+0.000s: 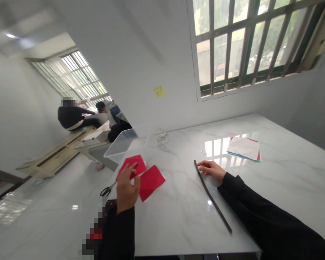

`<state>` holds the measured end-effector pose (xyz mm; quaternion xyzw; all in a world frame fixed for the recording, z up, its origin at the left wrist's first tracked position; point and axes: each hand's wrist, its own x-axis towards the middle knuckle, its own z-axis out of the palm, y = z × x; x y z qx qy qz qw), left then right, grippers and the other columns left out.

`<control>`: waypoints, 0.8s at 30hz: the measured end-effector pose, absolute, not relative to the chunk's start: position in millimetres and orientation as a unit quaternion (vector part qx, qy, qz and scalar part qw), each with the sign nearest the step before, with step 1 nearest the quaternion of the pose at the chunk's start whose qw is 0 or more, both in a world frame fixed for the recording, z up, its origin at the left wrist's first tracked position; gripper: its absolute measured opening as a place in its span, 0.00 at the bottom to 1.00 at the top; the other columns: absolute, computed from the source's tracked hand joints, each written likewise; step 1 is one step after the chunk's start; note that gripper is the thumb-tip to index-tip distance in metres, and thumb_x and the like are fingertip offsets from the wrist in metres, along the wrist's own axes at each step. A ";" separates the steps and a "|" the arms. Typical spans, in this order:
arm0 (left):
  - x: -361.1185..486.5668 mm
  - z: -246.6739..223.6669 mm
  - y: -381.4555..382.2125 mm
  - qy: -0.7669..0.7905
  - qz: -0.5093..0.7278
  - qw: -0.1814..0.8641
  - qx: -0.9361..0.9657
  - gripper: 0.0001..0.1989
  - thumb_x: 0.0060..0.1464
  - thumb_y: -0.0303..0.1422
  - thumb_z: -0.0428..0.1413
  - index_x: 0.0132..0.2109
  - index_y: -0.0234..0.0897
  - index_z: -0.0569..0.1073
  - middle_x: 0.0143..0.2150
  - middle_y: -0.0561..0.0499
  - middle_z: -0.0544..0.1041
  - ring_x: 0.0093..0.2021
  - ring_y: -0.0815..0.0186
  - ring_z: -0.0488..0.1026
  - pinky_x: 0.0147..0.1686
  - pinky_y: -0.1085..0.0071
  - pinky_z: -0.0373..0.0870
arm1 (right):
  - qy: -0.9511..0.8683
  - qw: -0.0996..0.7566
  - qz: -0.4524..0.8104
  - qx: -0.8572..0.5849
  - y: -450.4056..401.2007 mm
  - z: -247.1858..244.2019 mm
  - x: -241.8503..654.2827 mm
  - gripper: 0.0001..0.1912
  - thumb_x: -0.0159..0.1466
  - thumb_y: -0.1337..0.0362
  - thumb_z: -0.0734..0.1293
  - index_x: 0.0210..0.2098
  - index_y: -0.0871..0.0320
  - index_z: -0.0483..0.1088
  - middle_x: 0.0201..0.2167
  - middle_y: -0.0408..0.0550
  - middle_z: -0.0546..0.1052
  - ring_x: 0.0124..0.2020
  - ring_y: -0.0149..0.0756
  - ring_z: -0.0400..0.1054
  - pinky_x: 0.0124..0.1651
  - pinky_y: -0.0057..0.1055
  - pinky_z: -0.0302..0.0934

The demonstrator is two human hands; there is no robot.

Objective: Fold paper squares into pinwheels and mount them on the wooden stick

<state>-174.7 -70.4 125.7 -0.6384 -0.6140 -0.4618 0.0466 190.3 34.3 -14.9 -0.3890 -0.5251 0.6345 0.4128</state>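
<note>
My left hand [128, 187] is over a red paper square [139, 161], its fingers spread and its fingertips over the paper. Whether they touch the sheet I cannot tell. A second red square [151, 182] lies just to the right, with a pale edge showing beneath it. Black-handled scissors [106, 191] rest left of my wrist, their blades partly hidden. My right hand [211, 170] lies beside the upper end of a thin dark brown strip [213, 201]. Its fingers are loosely bent and apart, with the tips close to the strip; contact is unclear.
A clear plastic bin [119, 141] stands at the table's left back. Stacked paper sheets [243, 148] lie at the right, and tiny shiny bits [203, 153] near the middle. A white cable [163, 137] sits against the wall. People [73, 117] are at another table.
</note>
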 end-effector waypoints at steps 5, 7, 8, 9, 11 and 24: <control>-175.0 46.3 -63.6 -0.676 -0.261 -0.046 -0.688 0.12 0.50 0.32 0.54 0.43 0.40 0.76 0.52 0.41 0.79 0.60 0.50 0.71 0.65 0.48 0.58 | -0.539 0.402 0.635 -0.382 36.5 -19.4 191.4 0.24 0.53 0.51 0.76 0.42 0.61 0.78 0.28 0.45 0.78 0.26 0.29 0.66 0.33 0.30 0.61; -180.5 20.1 -68.2 -0.677 -0.245 -0.041 -0.692 0.18 0.55 0.32 0.51 0.53 0.39 0.74 0.57 0.41 0.77 0.64 0.51 0.68 0.65 0.46 0.58 | -0.546 0.396 0.632 -0.381 38.4 -22.8 191.5 0.24 0.53 0.50 0.76 0.42 0.61 0.77 0.29 0.45 0.77 0.26 0.29 0.66 0.32 0.30 0.61; -183.4 10.9 -70.7 -0.674 -0.241 -0.034 -0.698 0.20 0.57 0.33 0.51 0.55 0.38 0.73 0.59 0.41 0.75 0.65 0.51 0.66 0.66 0.45 0.57 | -0.551 0.393 0.631 -0.381 39.5 -24.6 191.4 0.24 0.53 0.50 0.76 0.42 0.61 0.77 0.29 0.45 0.77 0.26 0.29 0.66 0.32 0.29 0.61; -186.0 4.0 -72.8 -0.669 -0.237 -0.025 -0.704 0.20 0.58 0.35 0.51 0.57 0.38 0.72 0.62 0.41 0.73 0.67 0.50 0.64 0.66 0.45 0.56 | -0.555 0.390 0.629 -0.380 40.4 -26.1 191.3 0.25 0.53 0.50 0.76 0.42 0.61 0.77 0.29 0.45 0.77 0.26 0.29 0.66 0.32 0.30 0.61; -190.4 -3.9 -74.8 -0.660 -0.230 -0.006 -0.716 0.22 0.61 0.40 0.52 0.59 0.38 0.71 0.66 0.41 0.69 0.69 0.50 0.61 0.67 0.45 0.56 | -0.563 0.387 0.625 -0.377 41.6 -28.1 190.9 0.25 0.53 0.49 0.75 0.42 0.61 0.77 0.28 0.45 0.77 0.25 0.29 0.66 0.32 0.30 0.61; -198.0 -11.3 -68.4 -0.653 -0.127 0.038 -0.746 0.26 0.69 0.41 0.43 0.70 0.44 0.62 0.72 0.47 0.60 0.72 0.51 0.54 0.66 0.47 0.59 | -0.571 0.388 0.619 -0.375 36.7 -16.0 189.9 0.22 0.52 0.53 0.75 0.40 0.62 0.76 0.26 0.43 0.76 0.25 0.30 0.67 0.32 0.30 0.63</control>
